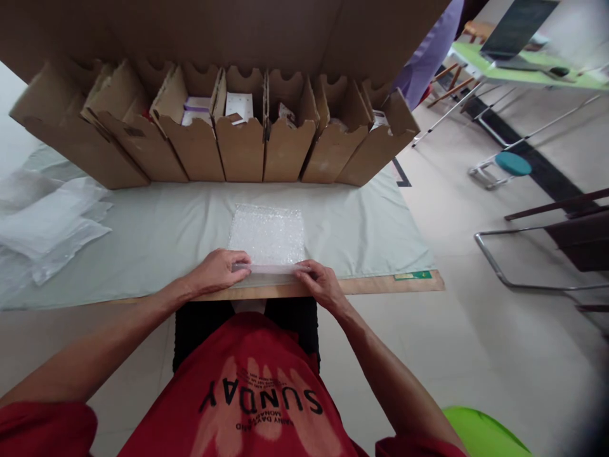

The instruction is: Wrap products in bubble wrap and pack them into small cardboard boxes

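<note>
A clear bubble wrap bag (267, 233) lies flat on the cloth near the table's front edge. Its near edge forms a narrow, pale pinkish strip (272, 269) stretched between my hands. My left hand (222, 271) pinches the strip's left end between thumb and fingers. At the other end, my right hand (318, 279) is closed on the same strip, the thumb on the near side. Whether anything lies inside the bag cannot be made out.
Several cardboard bins (245, 149) line the table's back, some holding small boxes. Clear plastic bags (57, 219) are heaped at the left. A green strip (413, 275) lies on the front edge at right. Beyond stand a teal stool (512, 163) and a green-topped table (537, 68).
</note>
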`<state>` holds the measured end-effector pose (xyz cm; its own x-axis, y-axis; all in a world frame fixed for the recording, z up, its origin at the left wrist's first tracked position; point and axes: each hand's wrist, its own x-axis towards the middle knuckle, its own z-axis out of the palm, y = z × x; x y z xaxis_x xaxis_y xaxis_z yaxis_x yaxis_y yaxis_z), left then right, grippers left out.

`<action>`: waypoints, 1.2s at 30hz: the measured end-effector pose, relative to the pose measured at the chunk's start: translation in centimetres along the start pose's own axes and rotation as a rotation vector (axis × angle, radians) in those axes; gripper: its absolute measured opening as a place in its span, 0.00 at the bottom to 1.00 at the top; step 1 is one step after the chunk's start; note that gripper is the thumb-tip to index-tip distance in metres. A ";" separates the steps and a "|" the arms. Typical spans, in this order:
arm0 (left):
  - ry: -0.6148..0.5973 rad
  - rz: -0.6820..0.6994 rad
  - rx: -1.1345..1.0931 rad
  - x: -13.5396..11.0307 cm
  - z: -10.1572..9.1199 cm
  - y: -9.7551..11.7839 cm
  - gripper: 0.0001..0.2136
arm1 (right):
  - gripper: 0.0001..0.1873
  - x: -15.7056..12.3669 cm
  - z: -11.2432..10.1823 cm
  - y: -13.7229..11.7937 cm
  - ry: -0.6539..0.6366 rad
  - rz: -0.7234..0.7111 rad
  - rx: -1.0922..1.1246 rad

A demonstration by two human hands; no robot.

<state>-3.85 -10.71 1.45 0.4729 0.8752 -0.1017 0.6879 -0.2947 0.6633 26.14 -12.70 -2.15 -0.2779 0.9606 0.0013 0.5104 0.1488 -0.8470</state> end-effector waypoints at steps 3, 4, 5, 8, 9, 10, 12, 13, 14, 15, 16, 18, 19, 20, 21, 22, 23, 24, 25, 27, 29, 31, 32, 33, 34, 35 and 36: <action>-0.001 -0.112 -0.163 0.0 -0.8 -0.5 0.11 | 0.13 0.7 0.1 -0.1 0.043 0.076 0.051; 0.019 -0.143 -0.197 0.0 -0.9 -0.8 0.11 | 0.13 0.9 0.1 -0.1 0.050 0.086 0.068; 0.043 -0.172 -0.224 0.0 -0.8 -1.2 0.11 | 0.13 1.2 0.0 -0.2 0.057 0.093 0.083; 0.135 -0.216 -0.266 0.2 -0.2 -1.8 0.13 | 0.13 2.1 0.1 -0.3 0.083 0.117 0.099; 0.170 -0.221 -0.267 0.4 0.1 -1.8 0.13 | 0.13 2.3 0.2 -0.2 0.099 0.125 0.091; 0.205 -0.227 -0.261 0.6 0.3 -1.8 0.13 | 0.12 2.6 0.3 -0.2 0.122 0.135 0.077; 0.261 -0.248 -0.218 1.1 0.8 -1.7 0.12 | 0.12 2.9 0.7 0.0 0.171 0.158 0.033; 0.284 -0.268 -0.175 1.3 1.1 -1.7 0.12 | 0.12 3.0 0.8 0.0 0.194 0.166 0.009; 0.305 -0.288 -0.118 1.4 1.4 -1.7 0.11 | 0.14 3.1 1.0 0.0 0.213 0.170 -0.015; 0.325 -0.304 -0.050 1.5 1.7 -1.8 0.10 | 0.17 3.2 1.2 0.1 0.228 0.170 -0.038; 0.349 -0.311 0.026 1.5 2.1 -1.9 0.10 | 0.19 3.2 1.3 0.1 0.238 0.167 -0.064; 0.401 -0.292 0.170 1.4 2.8 -2.2 0.13 | 0.23 3.3 1.6 0.1 0.248 0.152 -0.116; 0.427 -0.268 0.233 1.3 3.1 -2.2 0.17 | 0.24 3.3 1.7 0.1 0.249 0.144 -0.147; 0.453 -0.239 0.294 1.2 3.3 -2.2 0.20 | 0.25 3.4 1.8 0.2 0.250 0.137 -0.179; 0.479 -0.205 0.351 1.1 3.4 -2.1 0.23 | 0.26 3.4 2.0 0.3 0.249 0.130 -0.212; 0.497 -0.162 0.403 1.0 3.4 -1.9 0.25 | 0.27 3.5 2.1 0.5 0.249 0.123 -0.245; 0.503 -0.107 0.451 0.9 3.3 -1.7 0.26 | 0.27 3.5 2.2 0.6 0.246 0.119 -0.278; 0.486 -0.034 0.494 0.9 3.1 -1.5 0.27 | 0.28 3.6 2.4 0.7 0.241 0.117 -0.310; 0.441 0.055 0.529 1.0 2.9 -1.3 0.26 | 0.28 3.7 2.5 0.8 0.232 0.119 -0.343; 0.285 0.250 0.561 1.2 2.5 -1.3 0.23 | 0.29 3.8 2.5 0.8 0.219 0.112 -0.416; 0.136 0.376 0.549 1.4 2.1 -1.5 0.18 | 0.29 3.7 2.3 0.4 0.243 0.054 -0.509; 0.056 0.399 0.513 1.7 1.7 -1.8 0.16 | 0.27 3.3 1.9 -0.2 0.278 -0.062 -0.613; 0.037 0.391 0.497 1.8 1.6 -1.9 0.17 | 0.26 3.1 1.6 -0.6 0.270 -0.134 -0.662; 0.021 0.385 0.483 1.9 1.4 -1.9 0.19 | 0.26 2.8 1.3 -1.0 0.229 -0.206 -0.702; 0.005 0.384 0.473 2.0 1.2 -1.9 0.21 | 0.26 2.5 1.1 -1.4 0.157 -0.275 -0.734; -0.007 0.385 0.467 2.1 1.1 -1.9 0.22 | 0.27 2.4 0.9 -1.8 0.069 -0.334 -0.758; -0.017 0.385 0.465 2.2 0.9 -1.8 0.22 | 0.26 2.3 0.7 -2.0 -0.022 -0.380 -0.777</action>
<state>-3.59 -8.57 -0.65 0.7417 0.6674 0.0672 0.6325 -0.7291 0.2614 23.89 -11.00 -0.83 -0.5541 0.8097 0.1932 0.7892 0.5848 -0.1873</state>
